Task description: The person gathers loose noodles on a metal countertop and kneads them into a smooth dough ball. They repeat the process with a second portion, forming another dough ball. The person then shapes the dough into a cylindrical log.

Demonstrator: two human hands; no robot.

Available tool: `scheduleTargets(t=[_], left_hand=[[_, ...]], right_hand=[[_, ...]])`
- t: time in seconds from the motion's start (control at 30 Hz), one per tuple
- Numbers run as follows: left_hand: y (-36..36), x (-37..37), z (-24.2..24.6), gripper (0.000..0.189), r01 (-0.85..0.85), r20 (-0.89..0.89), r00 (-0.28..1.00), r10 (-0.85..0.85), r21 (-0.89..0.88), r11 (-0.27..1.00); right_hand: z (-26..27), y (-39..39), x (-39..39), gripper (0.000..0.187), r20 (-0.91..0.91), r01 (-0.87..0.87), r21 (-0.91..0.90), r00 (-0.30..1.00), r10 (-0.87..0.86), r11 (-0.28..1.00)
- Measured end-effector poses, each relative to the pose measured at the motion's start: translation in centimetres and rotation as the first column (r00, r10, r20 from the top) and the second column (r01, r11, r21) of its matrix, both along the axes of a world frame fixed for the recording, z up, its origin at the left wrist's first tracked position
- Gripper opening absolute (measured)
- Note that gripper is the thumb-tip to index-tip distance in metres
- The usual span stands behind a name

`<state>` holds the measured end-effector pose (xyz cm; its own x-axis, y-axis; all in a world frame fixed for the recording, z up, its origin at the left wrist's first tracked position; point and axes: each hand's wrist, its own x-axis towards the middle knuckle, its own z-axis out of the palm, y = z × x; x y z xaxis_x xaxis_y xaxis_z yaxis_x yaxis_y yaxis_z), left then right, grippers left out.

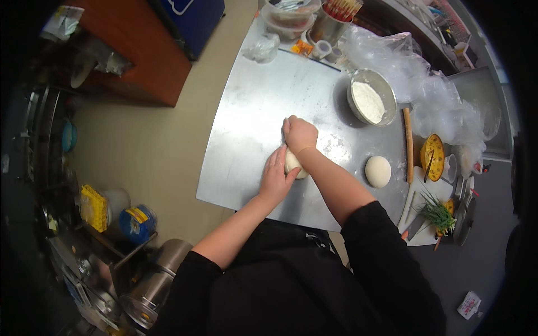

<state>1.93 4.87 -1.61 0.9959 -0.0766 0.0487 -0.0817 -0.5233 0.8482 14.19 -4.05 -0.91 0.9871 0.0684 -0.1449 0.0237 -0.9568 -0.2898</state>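
A lump of pale dough (294, 164) lies on the stainless steel table between my hands. My left hand (277, 174) cups its left and near side, the thumb resting over its near edge. With its fingers curled, my right hand (300, 134) presses at the far side of the lump; the wrist hides part of the dough. To the right, a second, smooth round ball of dough (378, 171) sits by itself. Beyond it stands a metal bowl (353, 107) holding white flour (367, 102). Flour is dusted over the steel around my right forearm.
A wooden rolling pin (407, 145), a yellow bowl (437, 157) and a white cutting board (437, 189) with a knife and green scallions (435, 214) line the right side. Plastic bags (386, 54), a skewer pot (328, 27) and containers (288, 25) stand along the far side.
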Motion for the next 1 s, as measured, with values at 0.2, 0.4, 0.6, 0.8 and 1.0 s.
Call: scheduleTargets(t=[0.2, 0.4, 0.6, 0.8, 1.0], left_hand=[[0.0, -2.4, 0.5, 0.085, 0.172, -0.208, 0.959, -0.195, -0.123, 0.977], [1.7, -5.5, 2.6, 0.083, 0.167, -0.148, 0.976, -0.159, 0.039, 0.985], [3.5, -5.2, 1.0, 0.071, 0.058, -0.104, 0.993, -0.054, 0.042, 0.997], [1.2, -1.9, 1.1, 0.068, -0.057, -0.219, 0.976, 0.014, -0.193, 0.98], [-4.0, 1.5, 1.4, 0.06, 0.047, -0.121, 0.991, -0.053, -0.048, 0.998]], right_hand=[[3.5, -2.1, -5.0, 0.028, -0.308, 0.205, 0.119, 0.938, -0.16, 0.972], [-0.4, -2.1, -8.6, 0.013, 0.183, 0.028, 0.263, 0.98, -0.078, 0.964], [-1.3, -0.5, -4.8, 0.015, 0.191, -0.106, 0.123, 0.978, 0.081, 0.987], [0.3, 0.3, -2.1, 0.031, -0.051, -0.107, 0.108, 0.992, 0.112, 0.988], [3.0, -3.9, -0.6, 0.044, -0.217, 0.202, 0.156, 0.962, -0.166, 0.967]])
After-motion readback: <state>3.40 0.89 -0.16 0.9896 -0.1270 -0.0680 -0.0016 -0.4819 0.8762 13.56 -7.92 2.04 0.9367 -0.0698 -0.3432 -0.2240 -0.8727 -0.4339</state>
